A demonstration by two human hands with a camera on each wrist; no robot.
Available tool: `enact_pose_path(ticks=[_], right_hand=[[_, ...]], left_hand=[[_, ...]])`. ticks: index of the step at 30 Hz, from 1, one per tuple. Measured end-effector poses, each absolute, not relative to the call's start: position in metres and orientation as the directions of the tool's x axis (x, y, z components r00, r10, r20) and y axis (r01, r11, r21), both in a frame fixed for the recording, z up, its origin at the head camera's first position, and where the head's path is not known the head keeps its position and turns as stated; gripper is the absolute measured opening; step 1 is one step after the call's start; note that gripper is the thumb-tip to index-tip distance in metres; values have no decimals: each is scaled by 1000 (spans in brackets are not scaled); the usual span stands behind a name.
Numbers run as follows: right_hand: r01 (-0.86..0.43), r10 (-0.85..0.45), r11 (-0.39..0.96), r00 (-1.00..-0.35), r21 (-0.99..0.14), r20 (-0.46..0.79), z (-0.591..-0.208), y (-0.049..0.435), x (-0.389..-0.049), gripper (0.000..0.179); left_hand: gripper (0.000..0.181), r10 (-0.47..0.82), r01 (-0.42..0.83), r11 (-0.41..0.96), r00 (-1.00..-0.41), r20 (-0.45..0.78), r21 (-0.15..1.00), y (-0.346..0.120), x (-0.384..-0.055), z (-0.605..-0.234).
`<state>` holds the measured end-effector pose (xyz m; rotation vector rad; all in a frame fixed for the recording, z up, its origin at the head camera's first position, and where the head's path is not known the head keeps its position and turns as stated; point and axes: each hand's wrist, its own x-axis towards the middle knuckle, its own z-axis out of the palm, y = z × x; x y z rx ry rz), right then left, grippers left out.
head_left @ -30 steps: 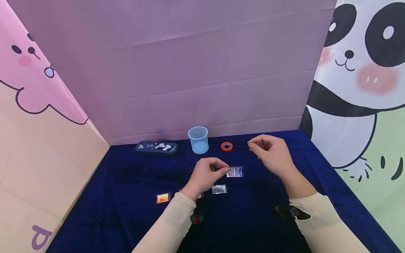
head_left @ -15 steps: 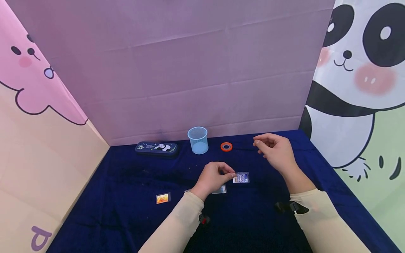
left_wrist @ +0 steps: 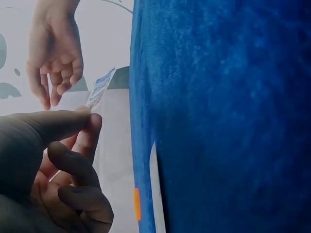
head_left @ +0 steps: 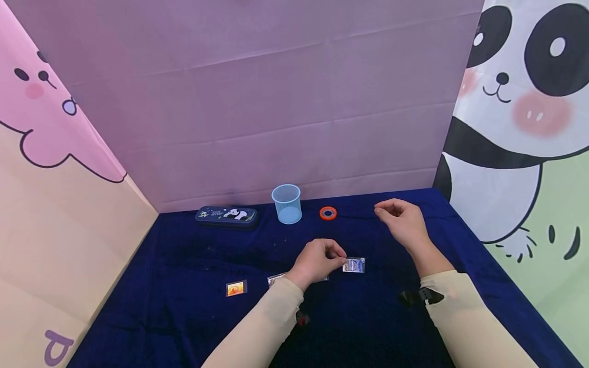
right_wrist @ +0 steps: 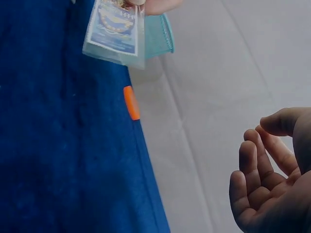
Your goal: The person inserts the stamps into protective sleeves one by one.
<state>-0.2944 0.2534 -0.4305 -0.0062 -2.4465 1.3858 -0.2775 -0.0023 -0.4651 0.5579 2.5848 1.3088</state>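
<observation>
My left hand (head_left: 317, 260) pinches a small picture card (head_left: 354, 265) in a clear sleeve by its left edge, between thumb and fingertips. In the left wrist view the card (left_wrist: 100, 89) sticks out beyond the fingertips, tilted and off the cloth. The right wrist view shows its blue printed face (right_wrist: 114, 26). My right hand (head_left: 404, 222) hovers at the right, apart from the card; its fingers are loosely bent and hold nothing. An orange sleeved card (head_left: 236, 288) lies on the cloth to the left. Another sleeved card (head_left: 274, 279) lies partly hidden behind my left wrist.
A dark blue cloth (head_left: 184, 317) covers the table. Along the back stand a panda-printed pencil case (head_left: 227, 216), a light blue mesh cup (head_left: 287, 204) and an orange tape roll (head_left: 328, 213). A purple curtain (head_left: 276, 102) hangs behind them.
My left hand has moved right and nearer to me with the card, and now covers most of one card on the cloth. My right hand has shifted slightly to the right.
</observation>
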Motion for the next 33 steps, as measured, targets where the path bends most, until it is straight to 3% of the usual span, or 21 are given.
enact_pose_path(ticks=[23,33], right_hand=[[-100,97,582,-977,-807,192,-452,254,-303,27],[-110,31,604,-987,-789,161,-453,250,-301,29]], left_hand=[[12,428,287,691,-902,-56,663,14,-272,-468],[18,441,405,662,-891,109,630,-12,-281,-465]])
